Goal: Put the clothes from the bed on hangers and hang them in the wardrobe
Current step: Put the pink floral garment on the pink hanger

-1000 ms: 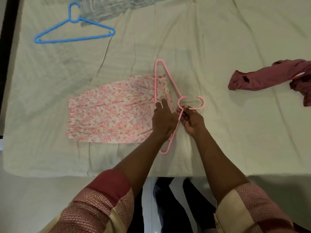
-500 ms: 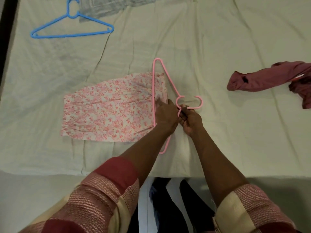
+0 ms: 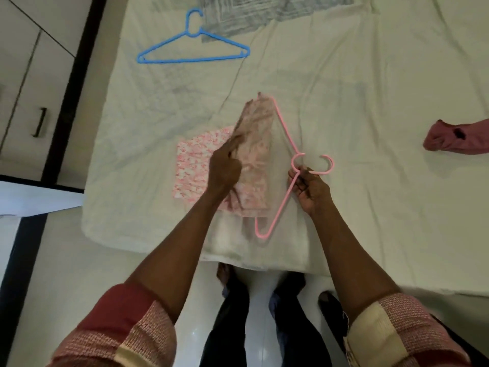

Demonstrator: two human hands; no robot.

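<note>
A pink floral garment (image 3: pixel 195 165) lies on the bed, threaded over the bar of a pink hanger (image 3: pixel 284 128). My left hand (image 3: pixel 225 170) grips the garment's free end and holds it lifted and folded over the bar, the cloth blurred. My right hand (image 3: pixel 309 189) pinches the hanger at its neck, just below the hook. A blue hanger (image 3: pixel 193 49) lies flat at the far left of the bed. A maroon garment (image 3: pixel 455 137) lies crumpled at the right edge of view.
The bed sheet (image 3: pixel 370 102) is pale and wrinkled, with a grey patterned cloth (image 3: pixel 264 14) at the top. Wardrobe doors with a dark handle (image 3: pixel 39 123) stand at the left. My legs and feet are on the floor by the bed's near edge.
My left hand has lifted the garment's end and pulled it over the hanger bar, so the cloth now looks folded and shorter. My head has shifted, bringing the wardrobe into view.
</note>
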